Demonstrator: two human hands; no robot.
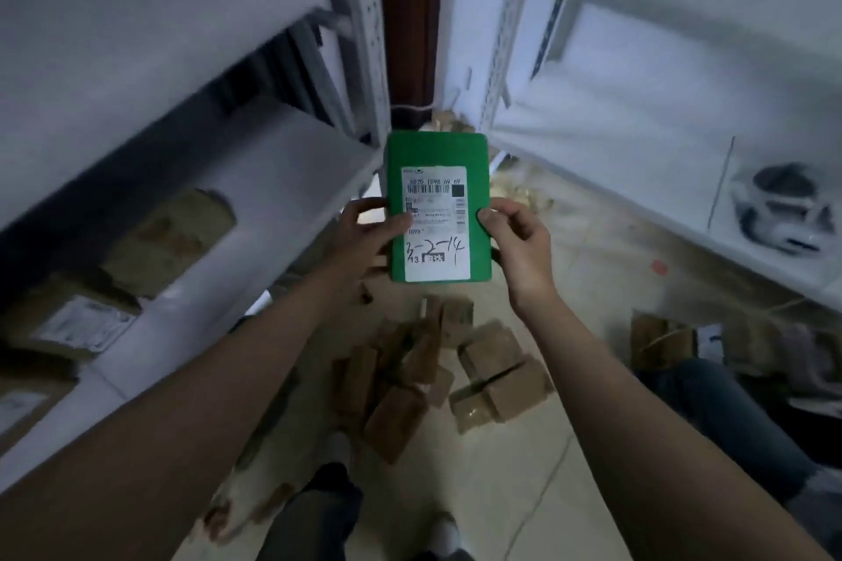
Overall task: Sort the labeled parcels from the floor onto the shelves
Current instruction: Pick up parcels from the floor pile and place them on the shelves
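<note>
- Two brown parcels (168, 237) lie on the lower levels of the left shelves (255, 159). Nearer you, a third one shows a white label.
- Your left grip (364, 237) pinches the left long edge of the green parcel (437, 150), with the thumb across the front and the fingers behind.
- You hold the green parcel upright in the aisle between the two shelf units, well above the floor (524, 492). Its white label (435, 223) faces you, and a handwritten code ending in 14 runs across the lower part.
- Judged by its look, the parcel is thin, flat and stiff, since it shows no sag between your two holds. It is probably light, and the smooth green cover may be slippery.
- Take hold along the long edges, as you do now, and keep your thumbs clear of the handwritten code so it stays readable.
- Your right grip (515, 241) pinches the right long edge, with the thumb on the front face and the fingers curled behind.
- A loose heap of brown boxes (492, 374) lies on the floor below the parcel, not yet shelved.
- On the right shelves (638, 150) sits a dark object (783, 210), too blurred to name.
</note>
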